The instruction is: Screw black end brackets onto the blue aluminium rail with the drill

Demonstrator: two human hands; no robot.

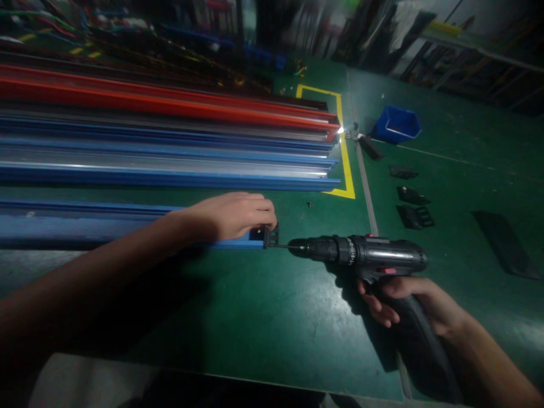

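A black cordless drill [386, 252] is gripped in my right hand [408, 297], its long thin bit pointing left. The bit's tip meets the lower corner of a black end bracket [272, 235] at the end of a blue metal profile [232, 244]. My left hand [244, 215] lies over that end of the profile, fingers curled down onto the bracket and pressing it there. The undersides of the left fingers are hidden. Part of the drill's handle falls in shadow.
Several blue profiles [170, 164] and a red profile [170, 96] lie behind, ending near yellow tape [347, 170] on the green table [263, 317]. To the right are a blue bin [397, 124], black brackets [414, 216] and a dark flat piece [505, 243].
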